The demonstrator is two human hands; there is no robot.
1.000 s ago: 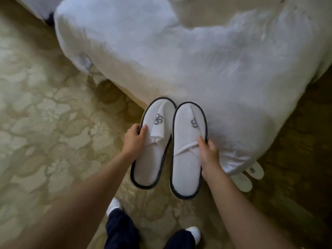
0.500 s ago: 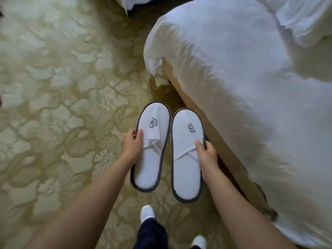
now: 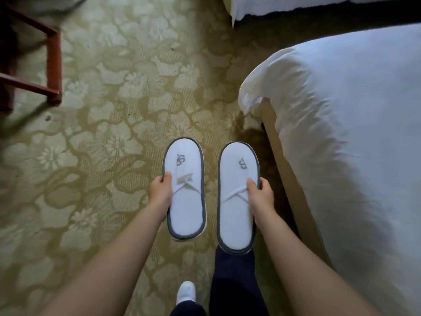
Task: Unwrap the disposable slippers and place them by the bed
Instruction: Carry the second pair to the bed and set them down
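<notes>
Two white slippers with dark grey trim and a grey logo are held side by side above the carpet, toes pointing away from me. My left hand [image 3: 160, 192] grips the left slipper [image 3: 185, 208] at its outer edge, thumb on top. My right hand [image 3: 260, 194] grips the right slipper [image 3: 235, 215] at its outer edge. Both slippers are unwrapped, and their flattened straps cross in the middle. The bed [image 3: 355, 137] with white bedding lies to the right, its wooden frame [image 3: 288, 179] close beside my right hand.
Green-gold floral carpet [image 3: 109, 124] covers the floor. A red-brown wooden chair frame [image 3: 53, 65] stands at the upper left. A second piece of white bedding [image 3: 284, 5] shows at the top right. My legs in dark trousers and a white shoe [image 3: 186, 291] are below the slippers.
The view has swung left, so the bed has slid to the right and more carpet shows. The slippers have spread slightly apart and sit beside the bed's corner.
</notes>
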